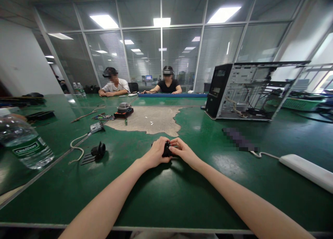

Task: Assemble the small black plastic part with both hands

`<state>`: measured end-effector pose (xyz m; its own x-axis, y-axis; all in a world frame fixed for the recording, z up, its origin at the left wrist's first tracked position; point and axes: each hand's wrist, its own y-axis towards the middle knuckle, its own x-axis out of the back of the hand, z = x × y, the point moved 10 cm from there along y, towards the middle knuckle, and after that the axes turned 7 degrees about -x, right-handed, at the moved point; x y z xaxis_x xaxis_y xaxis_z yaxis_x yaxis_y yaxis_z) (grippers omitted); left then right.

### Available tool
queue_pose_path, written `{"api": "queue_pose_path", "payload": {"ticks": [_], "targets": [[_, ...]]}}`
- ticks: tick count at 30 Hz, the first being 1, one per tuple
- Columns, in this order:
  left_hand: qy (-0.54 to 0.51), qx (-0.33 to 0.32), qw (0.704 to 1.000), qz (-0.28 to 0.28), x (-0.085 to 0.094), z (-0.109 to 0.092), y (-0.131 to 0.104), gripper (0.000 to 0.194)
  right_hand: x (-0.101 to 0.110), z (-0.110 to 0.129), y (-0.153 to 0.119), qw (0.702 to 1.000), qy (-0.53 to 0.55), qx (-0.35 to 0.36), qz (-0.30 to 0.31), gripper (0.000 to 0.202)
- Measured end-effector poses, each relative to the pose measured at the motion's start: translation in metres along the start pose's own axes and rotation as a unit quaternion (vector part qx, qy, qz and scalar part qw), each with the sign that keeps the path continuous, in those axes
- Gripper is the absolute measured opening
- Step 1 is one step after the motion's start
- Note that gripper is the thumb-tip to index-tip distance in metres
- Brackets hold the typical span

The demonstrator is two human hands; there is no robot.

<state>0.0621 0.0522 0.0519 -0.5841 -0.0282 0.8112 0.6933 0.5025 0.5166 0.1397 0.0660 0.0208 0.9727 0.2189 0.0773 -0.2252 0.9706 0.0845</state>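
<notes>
Near the middle of the green table (166, 197), a small black part (167, 149) sits between my two hands. My left hand (156, 151) is wrapped round its left side, with the thumb below. The fingertips of my right hand (182, 151) are pinched together against the part's right side. Most of the part is hidden by my fingers, so its exact shape cannot be made out. To the left of my hands lies a black round piece (98, 150) with a slotted plate beside it.
An open computer case (221, 90) stands at the right. At the far left is a water bottle (26, 142). A white power strip (307, 169) lies on the right. Two people sit across the table, behind a metal part (96, 127) and a black-and-red device (123, 109).
</notes>
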Motion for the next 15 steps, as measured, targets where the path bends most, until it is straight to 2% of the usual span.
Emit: {"api": "queue_pose_path", "payload": {"ticks": [3, 7, 11, 15], "targets": [[0.002, -0.001, 1.000, -0.001, 0.000, 0.000, 0.000, 0.056, 0.000, -0.003, 0.001, 1.000, -0.007, -0.014, 0.007, 0.030], [0.001, -0.002, 1.000, 0.000, 0.000, 0.000, 0.000, 0.057, -0.005, 0.005, -0.005, 0.999, 0.000, -0.005, 0.034, 0.029], [0.001, -0.003, 1.000, -0.002, -0.001, 0.000, -0.001, 0.057, -0.005, 0.011, -0.008, 1.000, 0.008, 0.012, 0.023, 0.023], [-0.002, -0.001, 1.000, 0.000, -0.001, 0.001, -0.001, 0.057, -0.003, 0.004, -0.002, 1.000, 0.007, 0.010, 0.005, 0.023]]}}
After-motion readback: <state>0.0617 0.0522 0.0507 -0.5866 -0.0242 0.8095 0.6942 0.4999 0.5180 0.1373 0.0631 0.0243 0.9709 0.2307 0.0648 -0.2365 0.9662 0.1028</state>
